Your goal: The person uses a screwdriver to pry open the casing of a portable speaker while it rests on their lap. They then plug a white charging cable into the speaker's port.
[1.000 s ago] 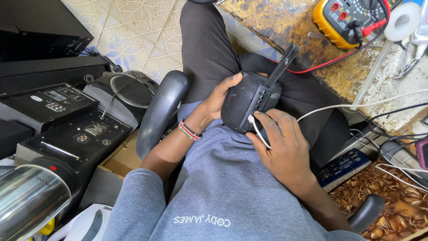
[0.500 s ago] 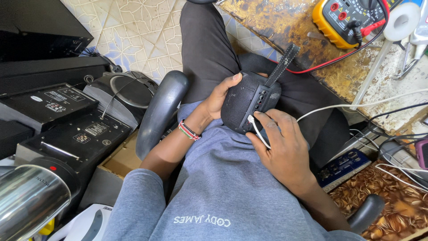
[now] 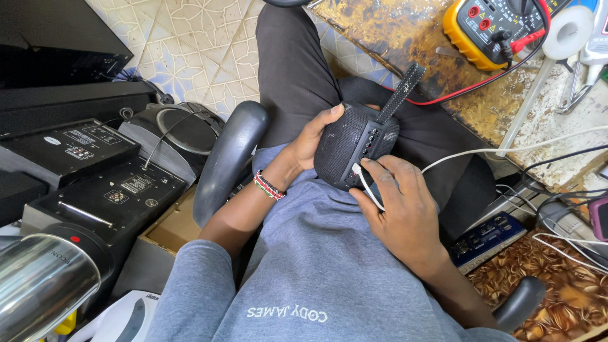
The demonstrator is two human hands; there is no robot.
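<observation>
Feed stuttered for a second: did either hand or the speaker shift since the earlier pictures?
Nothing visibly changed. The left hand still cups the black speaker on the lap, and the right hand still holds the white cable at its port panel.

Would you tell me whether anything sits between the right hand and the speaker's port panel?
Nothing visible does: the right hand already rests on the black speaker, pressing the white cable plug at its port panel.

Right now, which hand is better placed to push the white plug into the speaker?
Probably the right hand: its fingers already pinch the white plug at the speaker ports. The left hand grips the speaker.
</observation>
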